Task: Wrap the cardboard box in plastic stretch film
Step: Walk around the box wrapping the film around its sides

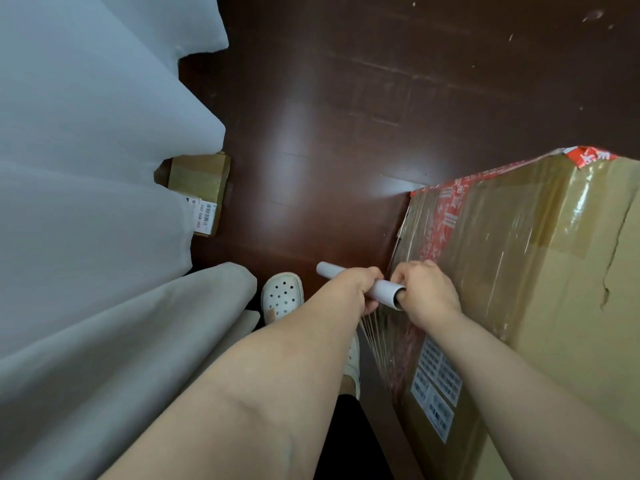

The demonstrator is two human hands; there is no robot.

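Pale curtain (pixel 86 168) down the whole left side, in deep folds. Dark wooden floor (pixel 329 116) across the top and middle. Large cardboard box (pixel 554 254) at right, standing on that floor; bears red printed tape, white labels and glossy wrap over its near faces. Small carton (pixel 201 181) at the curtain's edge, well apart from the big one. Stretch film (pixel 379 344) taut from roll to the box's near side. White clog (pixel 282 296) just left of the hands. Roll (pixel 384 288) held level just beside the box's corner. Left hand (pixel 363 284) curled round the tube's middle; right hand (pixel 427 292) gripping its open end, thumb seemingly tucked inside.
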